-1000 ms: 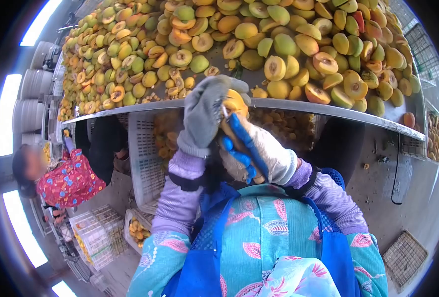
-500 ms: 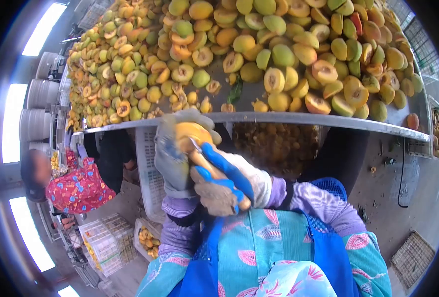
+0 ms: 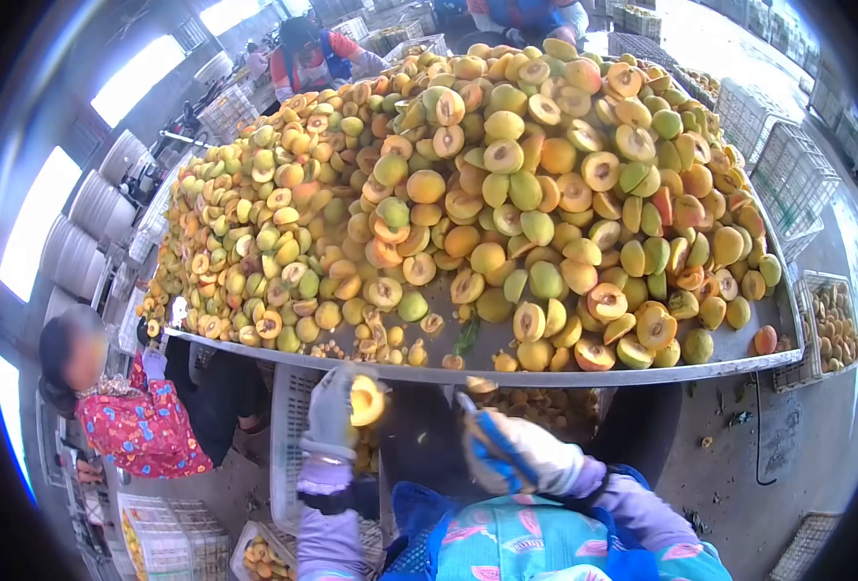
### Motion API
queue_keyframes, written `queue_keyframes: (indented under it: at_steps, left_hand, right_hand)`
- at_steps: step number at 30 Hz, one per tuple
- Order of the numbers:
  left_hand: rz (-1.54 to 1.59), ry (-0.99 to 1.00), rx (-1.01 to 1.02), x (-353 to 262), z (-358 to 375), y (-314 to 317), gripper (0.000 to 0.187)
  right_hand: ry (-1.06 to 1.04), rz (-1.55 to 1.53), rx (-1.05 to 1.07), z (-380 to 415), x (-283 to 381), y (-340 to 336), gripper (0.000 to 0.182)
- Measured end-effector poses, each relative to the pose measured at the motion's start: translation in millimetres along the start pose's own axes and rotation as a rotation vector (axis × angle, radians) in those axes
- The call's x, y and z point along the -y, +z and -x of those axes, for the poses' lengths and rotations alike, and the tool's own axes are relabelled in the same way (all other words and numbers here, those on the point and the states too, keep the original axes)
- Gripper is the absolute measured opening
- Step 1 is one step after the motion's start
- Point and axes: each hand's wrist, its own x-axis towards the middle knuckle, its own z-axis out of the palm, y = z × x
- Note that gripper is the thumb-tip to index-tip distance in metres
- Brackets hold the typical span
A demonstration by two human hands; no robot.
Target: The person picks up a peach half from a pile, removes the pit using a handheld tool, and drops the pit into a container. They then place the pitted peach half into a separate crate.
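My left hand (image 3: pixel 332 412), in a grey glove, is closed on a cut peach half (image 3: pixel 366 400) whose flesh faces right, below the table's front edge. To its right, my right hand (image 3: pixel 521 453), in a white and blue glove, is wrapped round a small knife (image 3: pixel 465 401) that points up and left. Another fruit piece (image 3: pixel 481 384) shows near the blade, against the table rim. Beyond both hands, whole and halved peaches (image 3: pixel 506 174) are heaped on the metal table (image 3: pixel 545 376). Below the edge, a container of fruit pieces (image 3: pixel 545 407) is partly hidden.
A white crate (image 3: pixel 291 436) stands beside my left arm. At the left is a person in a red patterned top (image 3: pixel 143 426); two more people are across the table. Crates of fruit (image 3: pixel 831 324) stand at the right, and another crate (image 3: pixel 807 547) lies on the floor.
My hands, together around one fruit before, have moved apart, the left holding a half and the right the knife. The camera view has tilted up, showing more of the table and the people beyond.
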Motion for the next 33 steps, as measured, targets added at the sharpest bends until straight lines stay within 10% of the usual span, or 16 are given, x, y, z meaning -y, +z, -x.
queue_keyframes:
  at_steps: [1, 3, 4, 8, 13, 17, 22, 26, 33]
  left_hand:
    - [-0.476, -0.035, -0.131, -12, -9, -12, 0.029]
    - [-1.070, 0.825, -0.297, -13, -38, -2, 0.026]
    - [-0.911, 0.544, -0.264, -46, -48, 33, 0.024]
    - [-0.948, 0.540, 0.068, -63, -144, 125, 0.038]
    - [-1.232, 0.569, 0.257, -54, -183, 130, 0.050]
    - [-1.074, 0.154, 0.529, -43, -143, 102, 0.059]
    - [0.381, 0.256, 0.382, -15, -51, 118, 0.033]
    - [-0.472, 0.812, 0.251, 0, -43, 106, 0.025]
    - [0.196, 0.496, 0.148, -17, -20, 140, 0.029]
  right_hand:
    - [0.028, -0.179, 0.033, 4, -4, -12, 0.046]
    - [0.109, -0.021, -0.207, 5, -4, -20, 0.043]
    - [0.039, 0.132, -0.211, 2, -2, -20, 0.042]
    - [-0.041, 0.142, -0.322, 2, 10, -9, 0.061]
    - [0.004, -0.026, -0.425, 0, 12, -28, 0.045]
    - [-0.402, 0.641, -0.808, -29, 18, -12, 0.038]
    - [-0.355, 0.980, -0.776, -55, 12, -14, 0.042]
    - [-0.374, 0.797, -0.724, -48, 0, -9, 0.040]
    - [-0.487, 0.658, -0.764, -45, -13, 2, 0.036]
